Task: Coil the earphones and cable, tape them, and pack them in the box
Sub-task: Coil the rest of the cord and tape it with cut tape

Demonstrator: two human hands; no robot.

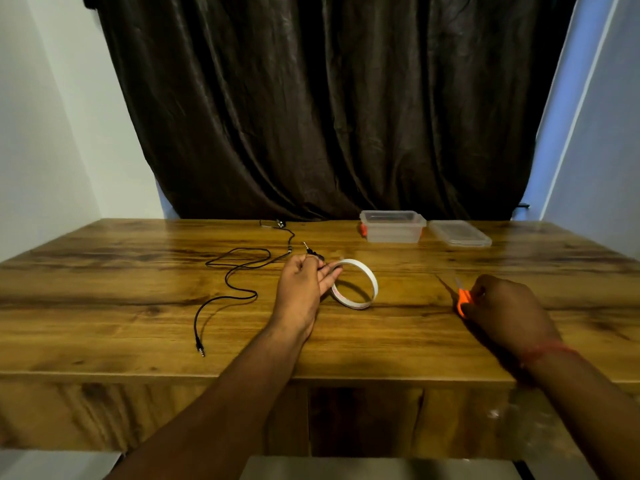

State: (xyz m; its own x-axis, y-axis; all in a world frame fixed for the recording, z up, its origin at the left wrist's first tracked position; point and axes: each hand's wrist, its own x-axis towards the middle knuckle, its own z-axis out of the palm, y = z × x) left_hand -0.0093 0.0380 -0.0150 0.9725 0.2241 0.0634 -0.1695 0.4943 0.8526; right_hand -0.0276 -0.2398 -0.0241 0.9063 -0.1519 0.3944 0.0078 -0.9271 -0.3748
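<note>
Gripping a dark coil, the left hand (304, 282) touches the tape (356, 284). Right hand (502, 306) holds orange scissors (462, 299). Cable (235, 271) lies uncoiled on the table (104, 271); box (393, 226) sits open, far side.

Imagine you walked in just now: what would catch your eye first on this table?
Probably the white tape roll at the table's middle, with the left hand holding its near-left edge. Next, the orange-handled scissors gripped by the right hand on the right. A black cable snakes loose on the left.
</note>
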